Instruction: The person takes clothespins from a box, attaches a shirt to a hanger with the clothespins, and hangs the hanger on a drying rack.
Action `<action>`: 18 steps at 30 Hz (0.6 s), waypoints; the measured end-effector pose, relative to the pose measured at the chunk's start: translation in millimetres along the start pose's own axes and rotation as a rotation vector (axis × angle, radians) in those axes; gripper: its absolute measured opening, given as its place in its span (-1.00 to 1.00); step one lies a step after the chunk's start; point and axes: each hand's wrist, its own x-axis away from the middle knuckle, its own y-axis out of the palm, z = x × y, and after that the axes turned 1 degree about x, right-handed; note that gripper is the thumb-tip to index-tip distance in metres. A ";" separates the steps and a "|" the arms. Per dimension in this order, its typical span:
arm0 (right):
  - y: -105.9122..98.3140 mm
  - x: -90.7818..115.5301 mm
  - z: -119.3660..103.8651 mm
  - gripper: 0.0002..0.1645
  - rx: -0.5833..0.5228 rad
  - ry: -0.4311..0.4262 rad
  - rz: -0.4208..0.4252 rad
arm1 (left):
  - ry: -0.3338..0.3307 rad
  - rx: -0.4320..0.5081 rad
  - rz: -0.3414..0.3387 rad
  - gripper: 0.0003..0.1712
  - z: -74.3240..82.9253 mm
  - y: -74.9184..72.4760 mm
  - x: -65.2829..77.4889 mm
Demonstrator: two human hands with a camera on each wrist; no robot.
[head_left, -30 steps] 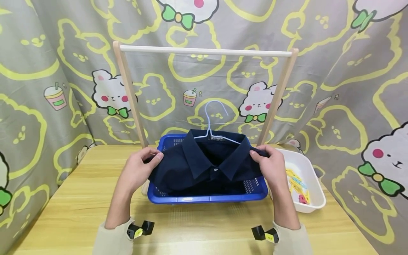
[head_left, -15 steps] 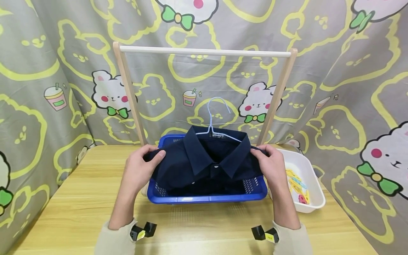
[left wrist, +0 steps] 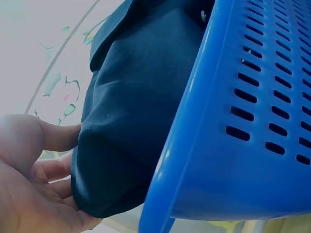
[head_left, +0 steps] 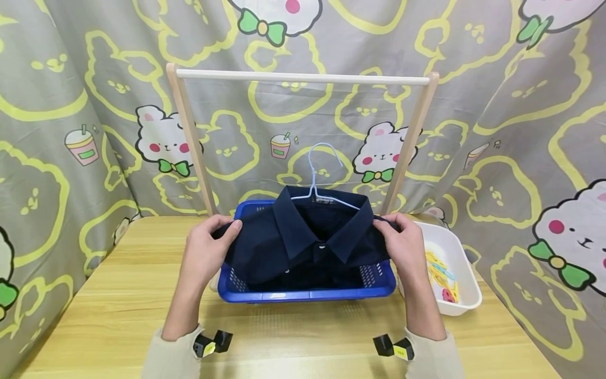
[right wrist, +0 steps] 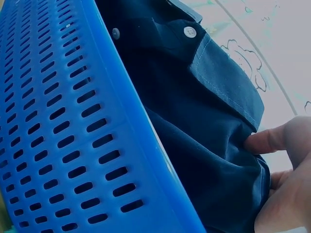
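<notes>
A person's two hands hold up a navy shirt [head_left: 265, 247], one at either shoulder, right over the blue basket [head_left: 303, 296] in front of them. The left hand [head_left: 206, 247] pinches one shoulder, thumb on top and fingers tucked behind the cloth; the right hand [head_left: 404, 245] grips the other in much the same way. The shirt's collar [head_left: 350, 234] faces the wearer of the pale sleeves [head_left: 172, 355], with a small white button [head_left: 322, 247] just under it and a dark label [head_left: 325, 200] inside the neck. A thin, pale blue hanger [head_left: 313, 179] sits in the neck opening, its arms running in under the collar and its hook standing clear above. Dark cloth lies in the basket below (from where I stand, I can't tell whether all of it belongs to this one shirt).

Behind the basket rises a wooden rack [head_left: 189, 131] with a white crossbar [head_left: 303, 77], the hook well apart from it. On the right, just beside the basket and partly hidden by the forearm, a white tub [head_left: 466, 273] holds clothes pegs [head_left: 440, 273], mostly yellow. Everything stands on a wood-grain tabletop [head_left: 118, 295], backed by a grey curtain [head_left: 293, 47] printed with cartoon bears.
</notes>
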 end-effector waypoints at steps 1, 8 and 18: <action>0.4 -0.1 0.2 -0.60 -0.004 -0.003 0.005 | -0.004 0.011 -0.013 -0.57 -1.3 -0.1 -0.5; 2.4 0.1 0.3 -0.61 -0.019 -0.014 0.029 | -0.072 0.121 -0.124 -0.55 -9.7 -0.3 -4.6; 2.9 -0.7 2.1 -0.66 -0.030 -0.008 0.052 | -0.105 0.098 -0.284 -0.45 -11.0 -5.2 -3.1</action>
